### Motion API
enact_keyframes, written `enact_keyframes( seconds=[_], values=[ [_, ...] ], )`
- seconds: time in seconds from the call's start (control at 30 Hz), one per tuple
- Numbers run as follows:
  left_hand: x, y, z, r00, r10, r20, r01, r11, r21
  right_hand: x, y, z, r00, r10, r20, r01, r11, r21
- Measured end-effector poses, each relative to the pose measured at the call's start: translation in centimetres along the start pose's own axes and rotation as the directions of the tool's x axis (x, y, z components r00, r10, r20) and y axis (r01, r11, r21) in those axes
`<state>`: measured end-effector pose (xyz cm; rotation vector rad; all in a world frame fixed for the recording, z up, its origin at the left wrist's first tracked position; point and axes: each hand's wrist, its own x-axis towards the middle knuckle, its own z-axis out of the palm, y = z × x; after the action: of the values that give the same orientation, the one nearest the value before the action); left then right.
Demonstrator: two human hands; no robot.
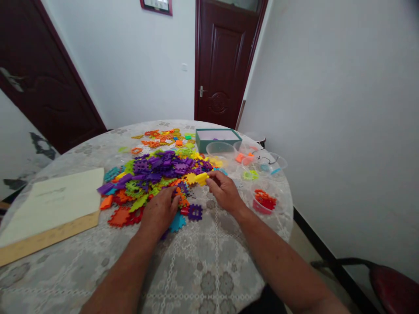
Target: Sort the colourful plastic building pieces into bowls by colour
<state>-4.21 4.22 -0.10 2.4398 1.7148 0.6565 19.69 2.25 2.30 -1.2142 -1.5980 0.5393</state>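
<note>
My right hand pinches a yellow plastic building piece between thumb and fingers, just above the right edge of the pile. My left hand lies at the near edge of that pile, its fingers bent a little and apart, touching or close to an orange interlocking piece. Its far fingers are partly hidden. The heap of purple interlocking plastic pieces also has green, orange, red and yellow ones. Near my left hand are a purple square piece and a blue piece.
A green box stands behind the pile. Clear plastic bowls line the right side, one bowl with red pieces. Smaller orange pieces lie farther back. At left are a cream sheet and a tan strip. A chair is at lower right.
</note>
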Motion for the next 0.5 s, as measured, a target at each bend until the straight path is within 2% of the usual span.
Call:
enact_keyframes(
  seconds=[0.17, 0.33, 0.4, 0.5],
  values=[
    [-0.3, 0.5, -0.2, 1.0, -0.009, 0.017, 0.008, 0.999, 0.045, 0.8, 0.0, -1.0, 0.999, 0.033, -0.028, -0.035, 0.994, -0.108],
    [-0.6, 0.9, -0.4, 1.0, -0.01, 0.008, 0.01, 1.0, 0.019, 3.4, -0.3, -3.4, 0.989, 0.081, -0.12, -0.108, 0.965, -0.238],
    [-0.6, 1.0, -0.7, 1.0, -0.021, 0.01, 0.021, 1.0, 0.011, 5.0, -0.1, -4.3, 0.983, 0.097, -0.153, -0.144, 0.931, -0.336],
    [-0.6, 1.3, -1.1, 0.998, -0.051, 0.022, 0.051, 0.999, -0.008, 7.9, 0.6, -5.1, 0.967, 0.092, -0.236, -0.205, 0.833, -0.514]
  ],
)
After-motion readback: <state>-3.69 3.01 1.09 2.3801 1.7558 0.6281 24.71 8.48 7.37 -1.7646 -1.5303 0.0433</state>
